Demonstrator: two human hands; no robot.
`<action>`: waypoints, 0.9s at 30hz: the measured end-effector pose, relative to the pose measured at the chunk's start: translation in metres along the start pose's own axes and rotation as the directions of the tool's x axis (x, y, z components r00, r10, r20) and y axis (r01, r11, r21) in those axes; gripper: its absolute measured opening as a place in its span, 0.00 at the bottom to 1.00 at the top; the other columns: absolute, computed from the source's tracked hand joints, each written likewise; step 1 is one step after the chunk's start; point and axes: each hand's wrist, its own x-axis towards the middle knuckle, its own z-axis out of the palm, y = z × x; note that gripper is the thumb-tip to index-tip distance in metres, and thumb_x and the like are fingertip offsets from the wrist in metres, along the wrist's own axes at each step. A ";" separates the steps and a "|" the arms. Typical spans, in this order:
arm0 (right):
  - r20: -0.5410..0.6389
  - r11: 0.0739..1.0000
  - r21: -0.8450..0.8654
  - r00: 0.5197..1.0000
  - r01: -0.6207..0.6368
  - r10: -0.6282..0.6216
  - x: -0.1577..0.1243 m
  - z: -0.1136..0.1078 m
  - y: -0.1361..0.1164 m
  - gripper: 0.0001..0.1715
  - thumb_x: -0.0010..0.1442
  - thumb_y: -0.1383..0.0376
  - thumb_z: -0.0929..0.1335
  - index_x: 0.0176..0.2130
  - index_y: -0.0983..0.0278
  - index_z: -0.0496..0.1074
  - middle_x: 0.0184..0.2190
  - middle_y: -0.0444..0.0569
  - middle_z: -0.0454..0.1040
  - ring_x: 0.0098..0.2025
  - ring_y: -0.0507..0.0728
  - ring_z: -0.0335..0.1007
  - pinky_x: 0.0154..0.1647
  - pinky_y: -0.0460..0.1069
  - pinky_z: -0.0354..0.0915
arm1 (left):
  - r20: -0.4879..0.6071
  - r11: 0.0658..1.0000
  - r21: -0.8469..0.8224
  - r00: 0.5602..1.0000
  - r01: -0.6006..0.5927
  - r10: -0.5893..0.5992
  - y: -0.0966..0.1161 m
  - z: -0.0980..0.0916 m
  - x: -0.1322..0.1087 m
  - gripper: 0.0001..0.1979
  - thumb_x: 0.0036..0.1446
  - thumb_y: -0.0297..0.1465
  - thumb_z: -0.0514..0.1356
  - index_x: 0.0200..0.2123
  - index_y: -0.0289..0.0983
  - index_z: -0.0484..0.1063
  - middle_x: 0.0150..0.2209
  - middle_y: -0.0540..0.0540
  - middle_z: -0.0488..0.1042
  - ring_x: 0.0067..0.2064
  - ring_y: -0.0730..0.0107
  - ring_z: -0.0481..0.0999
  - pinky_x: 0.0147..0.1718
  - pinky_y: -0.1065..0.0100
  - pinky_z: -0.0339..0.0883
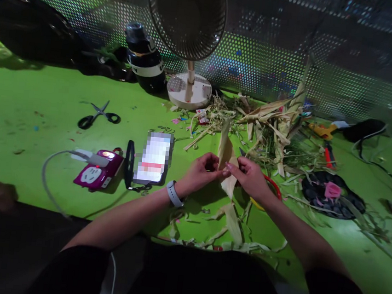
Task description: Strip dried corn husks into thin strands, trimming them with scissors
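Note:
A pale dry corn husk leaf (226, 153) stands upright between my two hands above the green table (28, 117). My left hand (200, 171), with a white watch on the wrist, pinches the leaf's left edge. From the other side, my right hand (248, 175) pinches the same leaf with thumb and forefinger. Both hands are closed on it. The leaf's lower end hangs below my fingers.
A heap of husks and straw (274, 127) lies behind my hands, with scraps (233, 224) near me. Black scissors (98, 115), a pink power strip (98, 171), a phone on a stand (153, 157), a fan (192, 40) and a dark bottle (145, 59) stand left and behind. Tools (324, 141) lie at the right.

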 end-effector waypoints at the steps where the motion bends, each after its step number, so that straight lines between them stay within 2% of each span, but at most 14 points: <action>1: 0.004 1.000 0.007 1.000 -0.019 0.019 0.000 0.000 -0.001 0.19 0.51 0.52 0.72 0.26 0.63 0.65 0.21 0.40 0.67 0.22 0.49 0.62 0.20 0.44 0.61 | -0.011 1.000 -0.022 1.000 0.009 -0.009 0.001 -0.001 0.000 0.22 0.42 0.39 0.71 0.35 0.35 0.66 0.24 0.54 0.69 0.25 0.80 0.66 0.25 0.76 0.60; 5: 0.026 0.994 0.040 0.994 -0.103 0.102 0.002 -0.001 -0.003 0.22 0.47 0.50 0.74 0.29 0.63 0.68 0.18 0.39 0.68 0.16 0.49 0.61 0.15 0.45 0.59 | -0.057 0.997 -0.075 0.998 0.014 -0.018 0.002 -0.004 0.003 0.24 0.46 0.43 0.69 0.40 0.34 0.68 0.21 0.54 0.68 0.22 0.80 0.64 0.23 0.75 0.57; 9: 0.036 0.988 0.074 0.990 -0.139 0.137 0.003 0.000 -0.005 0.24 0.44 0.48 0.74 0.26 0.63 0.67 0.15 0.38 0.67 0.14 0.48 0.60 0.14 0.44 0.58 | -0.075 0.999 -0.018 0.996 -0.043 0.041 0.001 -0.001 0.003 0.21 0.50 0.48 0.64 0.28 0.34 0.69 0.21 0.53 0.65 0.24 0.80 0.61 0.23 0.74 0.54; 14: 0.142 0.977 0.122 0.977 -0.175 0.157 0.005 -0.001 -0.005 0.24 0.44 0.48 0.74 0.26 0.63 0.67 0.14 0.38 0.67 0.14 0.47 0.61 0.15 0.43 0.59 | -0.081 0.999 -0.033 0.997 -0.022 0.019 -0.002 -0.001 0.002 0.23 0.52 0.50 0.61 0.24 0.35 0.65 0.22 0.54 0.60 0.25 0.79 0.58 0.24 0.74 0.54; 17: 0.156 0.975 0.138 0.976 -0.172 0.150 0.006 -0.004 -0.005 0.24 0.44 0.48 0.75 0.27 0.64 0.68 0.16 0.38 0.69 0.16 0.48 0.63 0.16 0.43 0.61 | -0.031 0.992 -0.118 0.998 0.049 -0.053 -0.001 -0.002 0.004 0.23 0.50 0.49 0.63 0.24 0.35 0.65 0.22 0.55 0.61 0.25 0.80 0.58 0.25 0.75 0.55; 22: 0.189 0.969 0.161 0.969 -0.188 0.157 0.008 -0.006 -0.002 0.21 0.45 0.51 0.75 0.30 0.64 0.69 0.18 0.37 0.69 0.16 0.47 0.61 0.16 0.43 0.60 | 0.036 0.989 -0.121 0.996 0.090 -0.086 0.003 -0.004 0.006 0.22 0.48 0.48 0.66 0.27 0.34 0.67 0.24 0.54 0.65 0.25 0.81 0.61 0.26 0.75 0.57; 24: 0.175 0.967 0.182 0.974 -0.176 0.144 0.009 -0.006 0.000 0.21 0.44 0.53 0.76 0.31 0.63 0.70 0.21 0.39 0.72 0.19 0.48 0.64 0.19 0.43 0.63 | 0.046 0.986 -0.131 0.994 0.100 -0.095 0.002 -0.005 0.006 0.22 0.47 0.48 0.66 0.26 0.34 0.67 0.23 0.55 0.65 0.25 0.81 0.61 0.26 0.76 0.57; 27: 0.167 0.970 0.204 0.981 -0.134 0.100 0.011 -0.006 0.003 0.19 0.44 0.56 0.76 0.34 0.63 0.72 0.29 0.42 0.77 0.28 0.51 0.71 0.30 0.46 0.70 | 0.093 0.983 -0.152 0.992 0.100 -0.086 -0.001 -0.007 0.007 0.21 0.47 0.47 0.67 0.26 0.34 0.68 0.24 0.54 0.66 0.26 0.81 0.62 0.28 0.76 0.59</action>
